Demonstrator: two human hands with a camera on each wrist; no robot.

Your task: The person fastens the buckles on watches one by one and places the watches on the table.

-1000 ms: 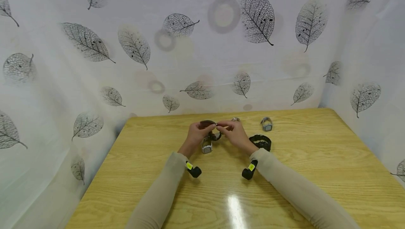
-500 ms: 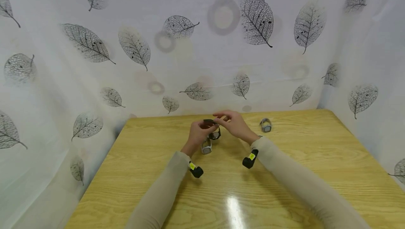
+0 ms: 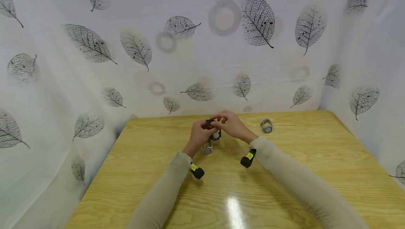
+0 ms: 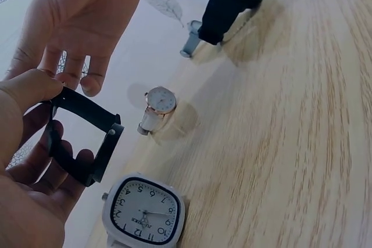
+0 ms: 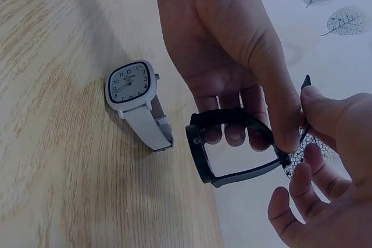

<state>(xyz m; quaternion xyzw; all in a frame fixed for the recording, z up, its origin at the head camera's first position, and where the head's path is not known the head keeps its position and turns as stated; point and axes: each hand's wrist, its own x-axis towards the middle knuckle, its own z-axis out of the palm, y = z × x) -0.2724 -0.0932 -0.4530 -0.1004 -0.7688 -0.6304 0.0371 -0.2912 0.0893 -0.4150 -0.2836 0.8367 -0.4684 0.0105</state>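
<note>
My left hand (image 3: 200, 134) holds a black wristwatch (image 3: 216, 136) above the table, pinching its strap between thumb and fingers. In the left wrist view the watch (image 4: 87, 108) forms a loop, its case edge-on and its face turned away. My right hand (image 3: 232, 126) meets the left at the strap's far side. In the right wrist view, the right thumb and fingers pinch the strap end (image 5: 306, 85), which sticks up beside the left thumb. Just below the left hand stands a white wristwatch (image 3: 207, 148) with a square face, apart from the held watch.
A grey wristwatch (image 3: 267, 127) lies at the back right of the wooden table (image 3: 303, 158). The left wrist view also shows a chunky black watch (image 4: 229, 1) and a small round-faced watch (image 4: 161, 101). A leaf-patterned curtain (image 3: 196, 60) hangs behind and beside the table.
My right hand has shifted up and away from me, then its fingers came back onto the strap. The right arm now hides the chunky black watch from the head view. My left hand has barely moved.
</note>
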